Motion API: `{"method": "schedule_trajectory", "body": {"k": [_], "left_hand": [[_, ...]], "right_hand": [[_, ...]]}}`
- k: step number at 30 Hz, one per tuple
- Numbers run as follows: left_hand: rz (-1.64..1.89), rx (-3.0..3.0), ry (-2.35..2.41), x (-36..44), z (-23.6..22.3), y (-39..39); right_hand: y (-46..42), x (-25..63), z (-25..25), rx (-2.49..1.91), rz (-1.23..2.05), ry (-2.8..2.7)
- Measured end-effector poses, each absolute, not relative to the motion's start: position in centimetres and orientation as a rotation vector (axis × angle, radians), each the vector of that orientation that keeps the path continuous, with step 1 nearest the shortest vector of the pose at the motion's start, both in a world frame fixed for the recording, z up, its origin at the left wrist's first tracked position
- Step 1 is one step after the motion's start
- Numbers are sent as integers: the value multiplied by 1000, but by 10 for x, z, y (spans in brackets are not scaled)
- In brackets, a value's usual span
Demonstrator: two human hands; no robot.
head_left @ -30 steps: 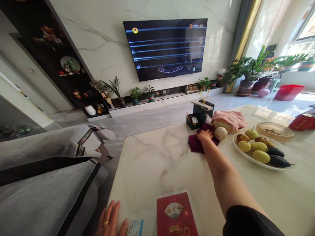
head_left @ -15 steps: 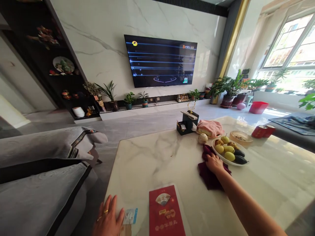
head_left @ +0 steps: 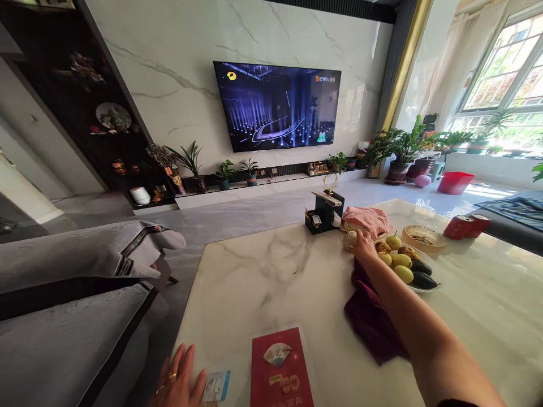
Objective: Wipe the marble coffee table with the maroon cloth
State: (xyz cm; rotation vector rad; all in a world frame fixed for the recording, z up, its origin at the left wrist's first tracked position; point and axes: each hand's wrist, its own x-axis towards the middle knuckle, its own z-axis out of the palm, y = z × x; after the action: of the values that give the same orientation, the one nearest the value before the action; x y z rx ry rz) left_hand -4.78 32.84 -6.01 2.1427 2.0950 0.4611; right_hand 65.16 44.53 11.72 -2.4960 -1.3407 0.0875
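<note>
My right hand [head_left: 363,247] reaches far across the white marble table [head_left: 271,282]. It rests between a pale round object [head_left: 349,240] and the rim of a white fruit plate [head_left: 424,289]. I see only its back, so its fingers are hidden. A maroon cloth [head_left: 370,322] lies crumpled under my right forearm. My left hand [head_left: 175,385] lies flat on the near table edge with fingers spread and a ring on one. It touches a small blue and white card [head_left: 215,386]. A red packet [head_left: 280,367] lies beside the card.
The plate holds pears and dark eggplants. Behind it are a pink cloth [head_left: 365,218], a black organiser box [head_left: 324,212], a woven dish [head_left: 423,236] and red cans [head_left: 465,225]. A grey sofa [head_left: 72,316] stands left. A wall TV [head_left: 278,104] and potted plants sit beyond.
My right hand drew back with the maroon cloth beside the plate, then moved forward off it to the round object. The TV picture changed. My left hand stayed put.
</note>
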Motion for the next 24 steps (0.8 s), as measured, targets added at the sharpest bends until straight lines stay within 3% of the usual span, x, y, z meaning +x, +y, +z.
{"method": "schedule_trajectory", "body": {"k": [10,16,19,24], "left_hand": [[577,2166,2060,-41,-47,320],[585,2217,2081,-38,-48,319],[510,2203,2101,-34,-45,318],[468,2170,2170,-22,-41,314]], "right_hand": [[491,670,73,-2390,252,-1164],[489,667,74,-2261,287,-1101],[466,656,76,-2273,148,-1111],[366,641,43,-2338,8,-1596]]}}
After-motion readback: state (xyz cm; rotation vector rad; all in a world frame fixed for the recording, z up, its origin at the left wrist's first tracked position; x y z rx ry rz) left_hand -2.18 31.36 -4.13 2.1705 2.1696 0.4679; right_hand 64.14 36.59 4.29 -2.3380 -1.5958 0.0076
